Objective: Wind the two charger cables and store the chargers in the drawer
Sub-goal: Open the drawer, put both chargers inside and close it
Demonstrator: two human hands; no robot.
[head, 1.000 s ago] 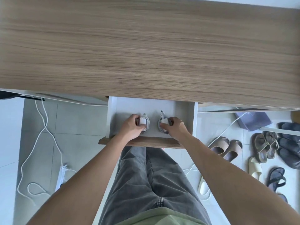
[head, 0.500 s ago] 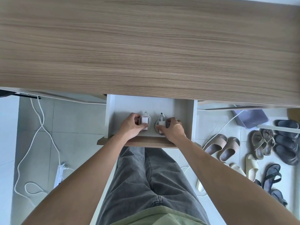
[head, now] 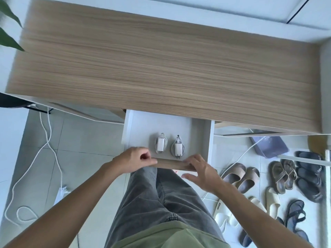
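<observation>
Two white chargers lie side by side on the floor of the open white drawer (head: pixel 200 133), each with its cable wound around it: the left charger (head: pixel 160 144) and the right charger (head: pixel 178 147), prongs toward me. My left hand (head: pixel 133 159) rests at the left end of the drawer's wooden front panel (head: pixel 172 164), fingers curled, holding nothing. My right hand (head: pixel 200 171) lies on the right end of the panel with fingers spread. Neither hand touches a charger.
The wooden desk top (head: pixel 161 65) overhangs the drawer's back. A white power cord (head: pixel 48 140) trails on the tiled floor at left. Several sandals and slippers (head: pixel 279 174) crowd the floor at right, beside a blue-grey bin (head: pixel 268 145). Plant leaves (head: pixel 7 29) show top left.
Both hands have let go of the chargers and drawn back out of the drawer to its front panel. The chargers now lie free in the drawer.
</observation>
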